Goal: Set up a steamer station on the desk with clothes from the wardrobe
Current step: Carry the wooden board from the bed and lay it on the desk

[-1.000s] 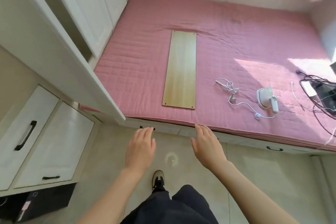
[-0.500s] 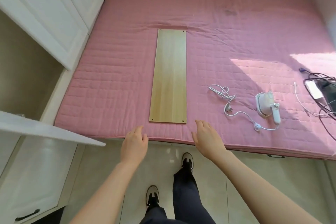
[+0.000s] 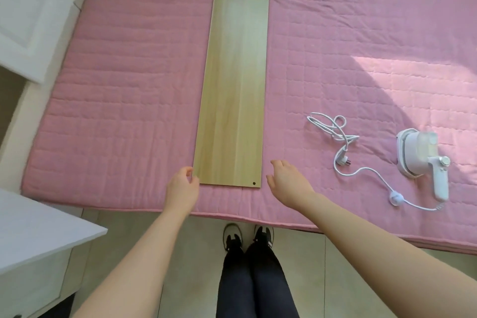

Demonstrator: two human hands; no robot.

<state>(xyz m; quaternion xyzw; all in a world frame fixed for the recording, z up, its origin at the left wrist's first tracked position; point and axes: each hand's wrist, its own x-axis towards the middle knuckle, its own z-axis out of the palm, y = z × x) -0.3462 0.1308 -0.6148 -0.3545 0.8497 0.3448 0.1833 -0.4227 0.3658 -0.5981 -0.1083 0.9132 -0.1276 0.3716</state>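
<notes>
A long light wooden board (image 3: 235, 90) lies lengthwise on the pink quilted bed (image 3: 116, 85). My left hand (image 3: 182, 188) is at the board's near left corner, fingers loosely curled and touching its edge. Just off the near right corner hovers my right hand (image 3: 287, 181), its fingers relaxed and empty. To the right on the bed lies a white handheld steamer (image 3: 423, 157); its white cord (image 3: 343, 147) and plug are coiled between it and the board.
White wardrobe doors (image 3: 31, 15) stand at the left. A white cabinet top (image 3: 38, 235) juts in at lower left. My legs and shoes stand on the tiled floor (image 3: 154, 222) against the bed's front edge.
I have stepped closer to the bed. Both hands have moved forward from over the floor to the near end of the board.
</notes>
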